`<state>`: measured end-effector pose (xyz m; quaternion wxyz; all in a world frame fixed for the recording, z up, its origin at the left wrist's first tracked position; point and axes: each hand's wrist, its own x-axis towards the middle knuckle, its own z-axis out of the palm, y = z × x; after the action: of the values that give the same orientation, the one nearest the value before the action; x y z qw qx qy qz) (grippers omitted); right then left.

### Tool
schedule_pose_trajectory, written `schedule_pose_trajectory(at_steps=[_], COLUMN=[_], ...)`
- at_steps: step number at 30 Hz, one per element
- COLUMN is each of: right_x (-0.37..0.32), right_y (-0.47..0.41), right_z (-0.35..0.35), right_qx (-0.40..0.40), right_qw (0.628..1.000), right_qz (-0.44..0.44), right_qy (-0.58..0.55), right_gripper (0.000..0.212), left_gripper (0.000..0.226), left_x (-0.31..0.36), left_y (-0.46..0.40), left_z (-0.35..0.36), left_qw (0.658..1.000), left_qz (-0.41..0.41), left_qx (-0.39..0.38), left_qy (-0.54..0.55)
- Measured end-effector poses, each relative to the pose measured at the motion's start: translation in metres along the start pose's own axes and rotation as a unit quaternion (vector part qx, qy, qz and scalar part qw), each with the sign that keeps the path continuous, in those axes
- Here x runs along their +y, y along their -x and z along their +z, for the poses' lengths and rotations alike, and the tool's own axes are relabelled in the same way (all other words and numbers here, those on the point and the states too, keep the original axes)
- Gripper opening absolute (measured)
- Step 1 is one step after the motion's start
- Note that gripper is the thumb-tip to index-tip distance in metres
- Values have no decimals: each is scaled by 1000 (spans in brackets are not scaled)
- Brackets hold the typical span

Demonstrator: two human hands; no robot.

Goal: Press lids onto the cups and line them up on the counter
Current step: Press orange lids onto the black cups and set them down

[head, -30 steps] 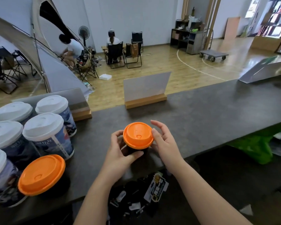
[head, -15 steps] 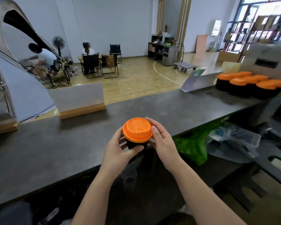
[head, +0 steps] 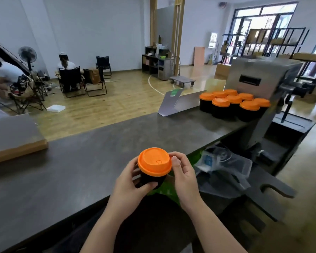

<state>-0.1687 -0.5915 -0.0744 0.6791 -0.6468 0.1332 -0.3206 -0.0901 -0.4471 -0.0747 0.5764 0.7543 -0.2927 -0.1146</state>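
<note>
Head view shows the left hand (head: 125, 181) gripping a black cup (head: 150, 178). The right hand (head: 183, 173) pinches its orange lid (head: 154, 160) above the worktop (head: 80, 161).

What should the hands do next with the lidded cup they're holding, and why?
Probably carry the black cup right and set it beside the group of orange-lidded cups at the counter's far end. Its orange lid already looks seated level, both the left hand and right hand grip it, and it is off the counter.
</note>
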Motion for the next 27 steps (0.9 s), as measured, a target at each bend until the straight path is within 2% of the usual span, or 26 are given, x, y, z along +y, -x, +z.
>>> schedule_pose_trajectory(at_steps=[9,19,27], right_x=[7,14,23], right_y=[-127,-220,-275], right_z=[-97,-233,-312], right_qx=[63,201,198], right_qw=[997,976,977], right_qz=[-13,9,45], right_qy=[39,83,69], right_gripper=[23,29,32], left_gripper=[71,70,74], left_x=[16,49,63], left_y=[-132,-240,-281], left_z=[116,274,357], left_qw=[999,993,996], left_qz=[29,36,13], left_qx=[-3,-69,-20], left_qy=[44,85,90])
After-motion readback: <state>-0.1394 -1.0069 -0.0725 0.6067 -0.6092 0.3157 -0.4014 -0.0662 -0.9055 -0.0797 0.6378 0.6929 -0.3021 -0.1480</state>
